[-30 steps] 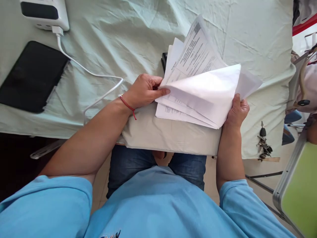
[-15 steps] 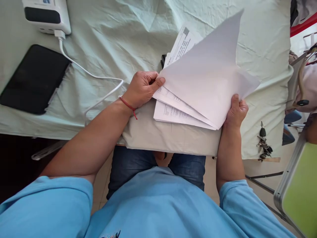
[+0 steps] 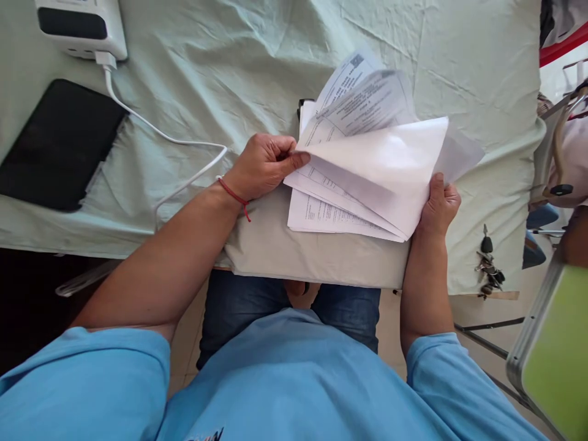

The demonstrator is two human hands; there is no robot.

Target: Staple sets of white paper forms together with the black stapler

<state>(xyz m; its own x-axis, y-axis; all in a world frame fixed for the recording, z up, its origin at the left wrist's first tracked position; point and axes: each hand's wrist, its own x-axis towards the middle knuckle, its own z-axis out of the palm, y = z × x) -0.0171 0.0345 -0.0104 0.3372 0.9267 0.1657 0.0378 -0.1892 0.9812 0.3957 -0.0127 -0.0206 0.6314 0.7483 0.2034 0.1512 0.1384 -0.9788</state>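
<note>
Several printed paper sheets (image 3: 335,214) fan out above the near edge of the cloth-covered table. My left hand (image 3: 271,160) is closed, pinching a sheet's left corner between thumb and fingers. That top sheet (image 3: 381,144) is curled, its pale blank side facing up. My right hand (image 3: 440,205) grips the right side of the papers, thumb on top and fingers beneath. Behind the curled sheet, a printed form (image 3: 367,101) stands partly bent upward. A small black object (image 3: 304,104) shows only in part behind the papers' left side.
On the left lie a black tablet-like device (image 3: 59,144) and a white power adapter (image 3: 80,27) with a white cable (image 3: 156,131) running toward my left wrist. Keys (image 3: 489,263) rest by the right front edge of the green tablecloth (image 3: 257,79). A green-topped folding table (image 3: 558,349) stands at lower right.
The large blank-sided sheet has folded down toward me, uncovering more printed pages behind it. Both hands keep their grip and have barely moved.
</note>
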